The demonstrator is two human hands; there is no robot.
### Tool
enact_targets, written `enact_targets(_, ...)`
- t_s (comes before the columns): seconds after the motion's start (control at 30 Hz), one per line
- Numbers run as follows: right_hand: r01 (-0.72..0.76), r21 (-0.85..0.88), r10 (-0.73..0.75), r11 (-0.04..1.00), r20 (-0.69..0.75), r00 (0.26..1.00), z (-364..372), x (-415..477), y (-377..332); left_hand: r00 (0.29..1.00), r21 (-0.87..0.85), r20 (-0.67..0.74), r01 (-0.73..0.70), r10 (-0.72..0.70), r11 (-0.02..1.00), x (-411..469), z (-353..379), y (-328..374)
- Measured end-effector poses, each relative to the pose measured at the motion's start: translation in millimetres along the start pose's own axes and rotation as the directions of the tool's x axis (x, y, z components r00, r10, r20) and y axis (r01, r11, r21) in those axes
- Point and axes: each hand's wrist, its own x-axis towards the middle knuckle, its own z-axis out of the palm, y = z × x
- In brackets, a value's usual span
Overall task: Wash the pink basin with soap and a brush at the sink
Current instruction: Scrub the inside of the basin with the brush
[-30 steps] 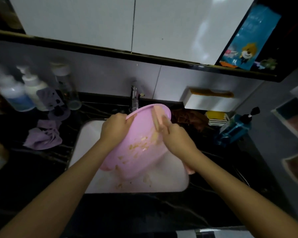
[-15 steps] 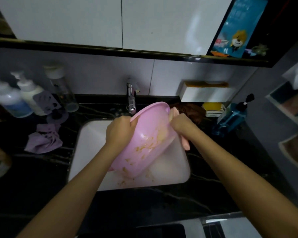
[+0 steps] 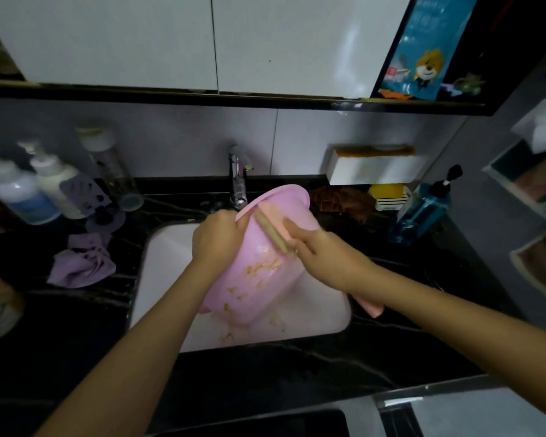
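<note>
The tilted pink basin [image 3: 260, 294] filled the middle of the white sink [image 3: 161, 279]; the faucet [image 3: 238, 187] stood just behind its rim. Bare sink floor lay open at left.

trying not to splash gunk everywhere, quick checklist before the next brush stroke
1. Left hand grip on the pink basin: ok, fingers curl over its rim.
2. Right hand grip on the brush: ok, wrapped round the handle, bristles against the basin just below the rim.
3. Basin over the sink: ok, tilted, with its lower end down inside.
4. Basin clean: not ok, yellowish residue clings to it, with bits in the sink too.
5. Water from the faucet: cannot tell, no stream shows.
6. Soap on the brush: cannot tell.
</note>
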Motion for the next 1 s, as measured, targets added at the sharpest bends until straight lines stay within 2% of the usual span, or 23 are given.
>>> enact_targets(0.03,0.045,0.013,-0.045,0.999,0.042,0.998,-4,-1,5,1.0,0.0,0.008,-0.002,0.002,1.0,1,-2,0)
enact_targets(0.07,0.047,0.048,-0.047,0.998,0.001,0.999,-10,0,14,1.0,-0.002,0.021,-0.008,0.009,1.0,2,-3,0)
enact_targets(0.1,0.012,0.097,-0.002,0.995,-0.097,0.995,-15,7,24,0.999,-0.008,0.032,-0.007,0.007,1.0,4,-4,-1)
enact_targets(0.17,-0.131,0.203,0.182,0.97,-0.258,0.949,-20,16,44,0.999,-0.016,0.047,0.002,-0.001,1.0,5,-4,-3)
enact_targets(0.23,-0.249,0.317,0.335,0.915,-0.255,0.907,-7,14,49,0.999,-0.025,0.048,0.001,0.0,1.0,6,-3,-4)
enact_targets(0.3,-0.283,0.371,0.383,0.884,-0.231,0.894,22,1,37,0.999,-0.022,0.045,0.0,0.001,1.0,7,-3,-4)
enact_targets(0.37,-0.249,0.303,0.332,0.92,-0.264,0.905,49,-19,14,0.999,-0.031,0.038,0.006,-0.004,1.0,7,-4,-7)
enact_targets(0.43,-0.151,0.138,0.182,0.979,-0.247,0.952,64,-31,-9,0.999,-0.04,0.039,0.006,-0.005,0.999,6,-5,-9)
enact_targets(0.5,-0.14,-0.031,0.13,0.99,-0.223,0.966,60,-17,-11,0.999,-0.043,0.045,0.005,-0.003,0.999,5,-6,-7)
enact_targets(0.63,-0.421,-0.007,0.399,0.907,-0.303,0.865,30,12,18,0.999,-0.053,0.034,0.019,-0.017,0.998,1,-8,-7)
enact_targets(0.67,-0.423,-0.033,0.395,0.906,-0.295,0.87,33,3,17,0.999,-0.054,0.031,0.02,-0.018,0.998,1,-8,-6)
enact_targets(0.77,-0.175,-0.055,0.156,0.983,-0.246,0.956,50,-21,-10,1.0,-0.044,0.031,0.004,-0.003,0.999,2,-4,-5)
enact_targets(0.8,-0.134,-0.077,0.115,0.988,-0.217,0.969,47,-15,-15,0.999,-0.038,0.035,-0.001,0.002,0.999,3,-3,-4)
enact_targets(0.83,-0.15,-0.093,0.126,0.984,-0.224,0.967,41,-2,-11,0.999,-0.037,0.04,0.001,0.0,0.999,2,-3,-3)
enact_targets(0.93,-0.365,0.035,0.362,0.93,-0.253,0.897,20,26,13,0.999,-0.065,0.024,0.03,-0.028,0.997,3,-5,-9)
enact_targets(1.0,-0.396,-0.021,0.377,0.918,-0.259,0.889,29,7,11,0.999,-0.06,0.025,0.022,-0.021,0.998,5,-5,-7)
